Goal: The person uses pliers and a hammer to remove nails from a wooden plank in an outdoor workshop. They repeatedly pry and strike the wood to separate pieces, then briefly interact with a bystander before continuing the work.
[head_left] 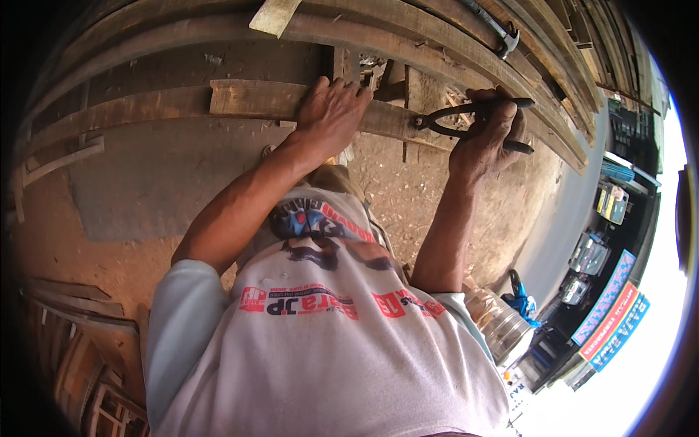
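Observation:
A pair of carpenter's pincers (424,122) with dark handles is in my right hand (489,138). The fingers wrap round the handles, which stand spread apart. Its jaws rest at a wooden board (255,98) that lies across in front of me; whether they grip a nail there is too small to tell. Further left, my left hand (331,113) bears on the same board, its fingers bent over the far edge. The fingertips are partly hidden behind the wood.
Beyond the board run long timber beams (408,33). A hammer (507,41) lies among them at the far right. A short pale wood offcut (275,16) sits at the top. Wood shavings litter the ground (408,182). Wooden frames (109,415) stand at the lower left.

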Demonstrator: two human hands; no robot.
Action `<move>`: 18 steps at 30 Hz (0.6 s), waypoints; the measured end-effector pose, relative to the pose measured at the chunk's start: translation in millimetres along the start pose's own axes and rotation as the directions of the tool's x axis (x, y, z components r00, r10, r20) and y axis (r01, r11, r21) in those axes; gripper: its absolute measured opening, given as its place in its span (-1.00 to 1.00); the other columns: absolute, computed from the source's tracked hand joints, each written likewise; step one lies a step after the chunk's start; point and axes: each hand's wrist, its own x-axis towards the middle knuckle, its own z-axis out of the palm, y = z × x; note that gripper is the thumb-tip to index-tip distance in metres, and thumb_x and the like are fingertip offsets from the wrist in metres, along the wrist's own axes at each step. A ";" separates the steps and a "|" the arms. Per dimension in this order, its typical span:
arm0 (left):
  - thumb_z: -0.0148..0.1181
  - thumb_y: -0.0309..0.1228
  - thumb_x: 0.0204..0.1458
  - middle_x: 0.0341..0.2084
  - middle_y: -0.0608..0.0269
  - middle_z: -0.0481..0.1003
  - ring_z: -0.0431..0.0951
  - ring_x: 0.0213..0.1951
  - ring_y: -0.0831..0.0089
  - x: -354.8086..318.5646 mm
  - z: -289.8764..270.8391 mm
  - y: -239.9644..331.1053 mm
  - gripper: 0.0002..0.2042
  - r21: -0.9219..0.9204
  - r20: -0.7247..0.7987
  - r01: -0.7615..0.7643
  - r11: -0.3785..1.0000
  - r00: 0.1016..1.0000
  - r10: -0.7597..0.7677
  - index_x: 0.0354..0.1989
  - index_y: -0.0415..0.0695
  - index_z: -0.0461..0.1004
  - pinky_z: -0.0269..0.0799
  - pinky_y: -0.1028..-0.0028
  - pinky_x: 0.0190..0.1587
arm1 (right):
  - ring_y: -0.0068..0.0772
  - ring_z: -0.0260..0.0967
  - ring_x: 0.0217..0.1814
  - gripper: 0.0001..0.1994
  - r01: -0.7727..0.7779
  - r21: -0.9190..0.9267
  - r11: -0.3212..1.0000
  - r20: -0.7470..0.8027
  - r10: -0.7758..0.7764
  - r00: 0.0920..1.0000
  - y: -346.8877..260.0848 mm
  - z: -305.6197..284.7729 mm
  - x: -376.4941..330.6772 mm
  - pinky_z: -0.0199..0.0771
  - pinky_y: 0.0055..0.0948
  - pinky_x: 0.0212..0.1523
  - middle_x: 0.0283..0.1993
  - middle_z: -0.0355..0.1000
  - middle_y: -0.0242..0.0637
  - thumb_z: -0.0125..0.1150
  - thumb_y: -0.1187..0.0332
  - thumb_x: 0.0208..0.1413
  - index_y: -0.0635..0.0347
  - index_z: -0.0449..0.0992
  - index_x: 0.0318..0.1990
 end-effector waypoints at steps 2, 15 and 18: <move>0.31 -0.51 -0.03 0.07 0.05 0.49 0.46 0.18 0.09 0.3 6.2 -1.3 -0.48 0.018 -0.022 0.005 1.000 1.000 -0.005 0.18 -0.15 0.38 0.25 0.03 0.22 | -0.26 0.58 -0.06 -0.48 0.042 -0.024 0.999 -0.007 -0.043 0.999 5.0 -7.2 -11.1 0.56 -0.25 0.11 -0.19 0.57 -0.07 0.02 0.02 0.51 0.48 0.42 0.08; 0.31 -0.54 -0.04 0.07 0.05 0.48 0.46 0.19 0.07 5.7 16.3 -6.0 -0.43 -0.032 0.005 0.008 0.999 1.000 -0.008 0.22 -0.15 0.37 0.22 -0.02 0.33 | -0.27 0.50 -0.23 -0.47 0.054 0.192 0.980 0.108 -0.076 0.991 10.3 -3.2 -11.5 0.59 -0.16 -0.08 -0.29 0.42 -0.20 0.03 0.00 0.49 0.48 0.39 0.08; 0.30 -0.56 -0.05 0.02 0.10 0.49 0.48 0.15 0.13 2.1 18.5 -6.1 -0.46 0.006 -0.056 0.005 1.000 0.998 -0.004 0.20 -0.15 0.39 0.27 0.06 0.26 | -0.41 0.36 -0.38 -0.51 0.003 0.189 0.982 0.165 -0.035 0.986 8.9 -0.1 -1.6 0.53 -0.28 -0.27 -0.34 0.35 -0.27 0.03 -0.03 0.49 0.38 0.39 -0.06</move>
